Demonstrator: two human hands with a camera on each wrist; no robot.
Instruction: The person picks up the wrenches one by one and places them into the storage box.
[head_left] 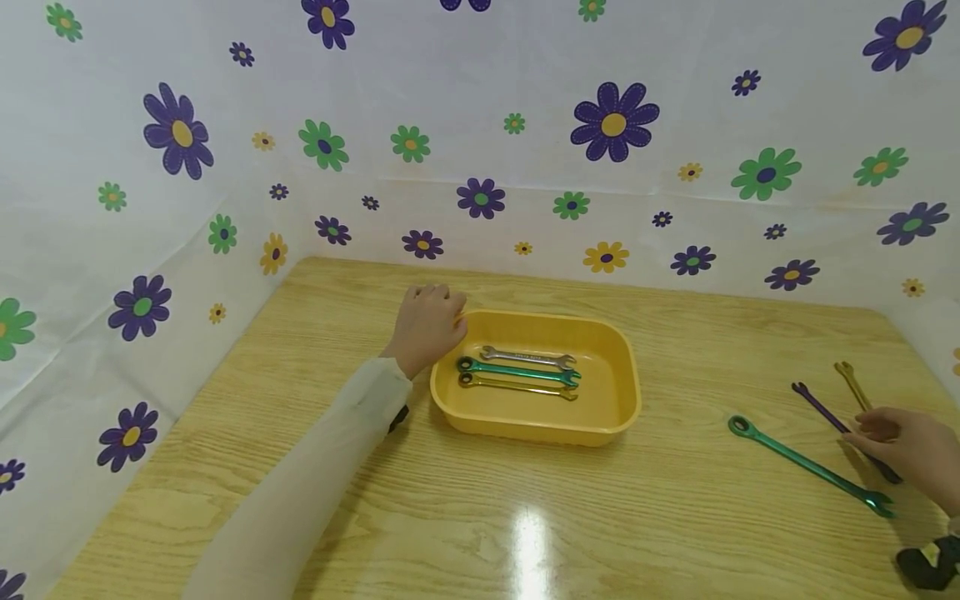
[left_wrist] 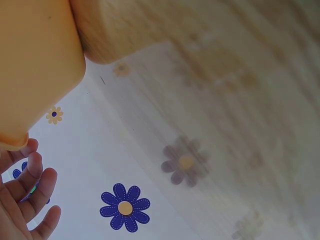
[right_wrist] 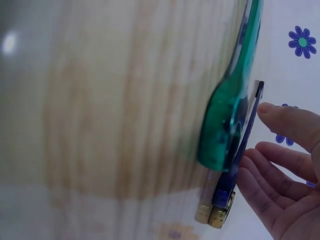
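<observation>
The wooden table [head_left: 465,508] in front of me is walled on three sides by a white sheet printed with purple, green and yellow flowers [head_left: 613,122]. Near its middle sits a yellow plastic tray [head_left: 617,400] holding three combination wrenches side by side: a silver one [head_left: 527,357] farthest from me, a green one [head_left: 517,371] in the middle and a gold one [head_left: 517,385] nearest, all lying roughly left to right with their ring ends to the left. My left hand [head_left: 427,325] rests at the tray's far left corner, fingers loosely bent against the rim; the left wrist view shows those fingers [left_wrist: 35,182] spread and relaxed beside the tray's underside, wrapped round nothing. Off to my right, well apart from the tray, three more wrenches lie on the bare wood. The green wrench [head_left: 810,467] is the nearest to me, its long axis slanting from the ring end at upper left down to the open jaw at lower right. The purple wrench [head_left: 825,412] runs nearly parallel just beyond it, its open end pointing up and left, and the gold wrench [head_left: 853,385] lies just past that, its open end pointing away from me. My right hand [head_left: 911,450] covers the near part of the purple and gold ones, fingertips [right_wrist: 280,120] touching the purple shaft, fingers only gently curved. I cannot tell whether I have actually pinched it yet. Nothing lies between these wrenches and the tray.
</observation>
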